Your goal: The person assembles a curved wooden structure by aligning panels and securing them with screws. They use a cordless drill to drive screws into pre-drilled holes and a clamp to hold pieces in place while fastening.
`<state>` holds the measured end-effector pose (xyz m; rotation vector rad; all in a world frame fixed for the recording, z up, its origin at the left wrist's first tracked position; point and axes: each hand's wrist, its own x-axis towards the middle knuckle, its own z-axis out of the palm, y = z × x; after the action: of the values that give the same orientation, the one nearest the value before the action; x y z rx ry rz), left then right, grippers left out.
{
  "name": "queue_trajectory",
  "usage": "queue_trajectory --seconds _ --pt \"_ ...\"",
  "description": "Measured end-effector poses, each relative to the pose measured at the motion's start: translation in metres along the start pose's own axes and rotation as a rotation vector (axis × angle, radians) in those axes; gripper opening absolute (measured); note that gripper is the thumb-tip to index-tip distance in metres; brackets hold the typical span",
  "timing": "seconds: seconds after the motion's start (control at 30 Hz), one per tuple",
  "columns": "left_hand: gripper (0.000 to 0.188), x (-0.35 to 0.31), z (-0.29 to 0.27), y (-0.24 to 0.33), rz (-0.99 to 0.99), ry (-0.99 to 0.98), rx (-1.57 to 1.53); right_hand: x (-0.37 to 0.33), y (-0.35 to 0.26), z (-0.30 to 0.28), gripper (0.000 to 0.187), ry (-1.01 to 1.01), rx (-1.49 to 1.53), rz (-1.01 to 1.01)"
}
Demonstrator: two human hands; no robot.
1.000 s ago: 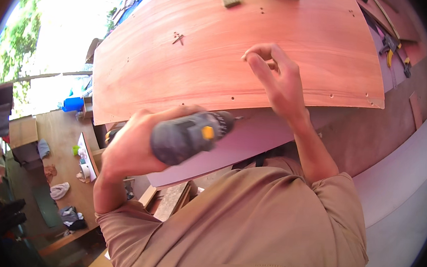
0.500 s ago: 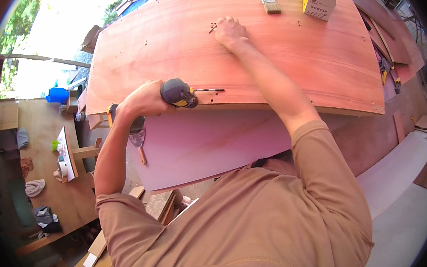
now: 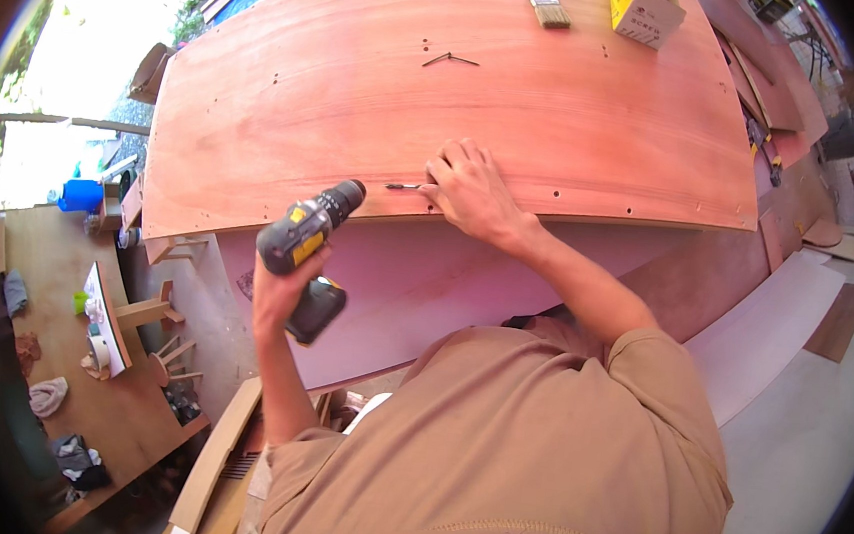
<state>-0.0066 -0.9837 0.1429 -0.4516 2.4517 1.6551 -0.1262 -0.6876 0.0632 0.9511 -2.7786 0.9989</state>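
Note:
My left hand (image 3: 280, 286) is wrapped round the grip of a black and yellow cordless drill (image 3: 302, 229). The drill is raised at the near edge of a reddish wooden panel (image 3: 329, 109), its chuck tilted up to the right with no bit showing in it. On the panel my right hand (image 3: 473, 195) has its thumb and fingers closed at one end of a slim drill bit (image 3: 401, 186); the fingers hide that end. Farther back, two thin dark rods like long screws (image 3: 450, 59) lie in a shallow V.
At the far side of the panel are a paintbrush (image 3: 549, 8) and an open cardboard screw box (image 3: 645, 21). A pale lower board (image 3: 343, 311) juts out beneath the panel. Wooden strips (image 3: 206, 460) stand near my left side, and a cluttered workbench (image 3: 73, 309) is farther left.
My right hand has come back from the thin rods to the bit near the front edge. My left hand has drawn the drill nearer and turned it, so its chuck points up.

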Motion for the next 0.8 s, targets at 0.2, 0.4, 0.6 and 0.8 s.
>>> queue_trajectory --seconds 0.2,0.4,0.6,0.8 --pt "0.037 -0.058 0.057 -0.051 0.138 0.059 -0.596 -0.019 0.005 -0.049 0.023 0.036 0.817 0.381" --pt "0.052 -0.056 0.107 -0.060 0.344 -0.120 -0.962 -0.033 -0.023 -0.072 0.025 0.195 1.553 0.305" --pt "0.064 -0.045 0.131 -0.047 0.409 -0.236 -0.950 -0.044 -0.056 -0.081 0.030 0.359 1.787 0.182" --pt "0.086 -0.049 0.142 -0.034 0.431 -0.349 -0.967 -0.058 -0.072 -0.086 0.031 0.427 1.984 0.111"
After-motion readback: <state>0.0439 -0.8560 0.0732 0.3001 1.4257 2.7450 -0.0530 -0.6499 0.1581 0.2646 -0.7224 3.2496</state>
